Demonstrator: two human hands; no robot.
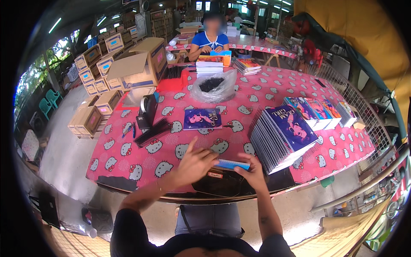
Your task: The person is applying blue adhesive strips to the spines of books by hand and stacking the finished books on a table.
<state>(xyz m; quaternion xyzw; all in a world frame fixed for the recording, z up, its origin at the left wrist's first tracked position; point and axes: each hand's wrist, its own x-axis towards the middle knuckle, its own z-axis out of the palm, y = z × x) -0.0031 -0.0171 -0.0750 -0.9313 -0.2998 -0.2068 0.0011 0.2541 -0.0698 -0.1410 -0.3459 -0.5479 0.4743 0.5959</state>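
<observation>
Your right hand (252,170) pinched the thin blue-edged booklet (232,164) at the near edge of the surface (171,141), while your left hand (195,165) hovered over it half open, holding nothing; you did well to keep it flat and square its edges. Farther out, a clear plastic bag (212,87) held black pieces, and cardboard boxes (139,64) stood at the left, contents hidden.
</observation>
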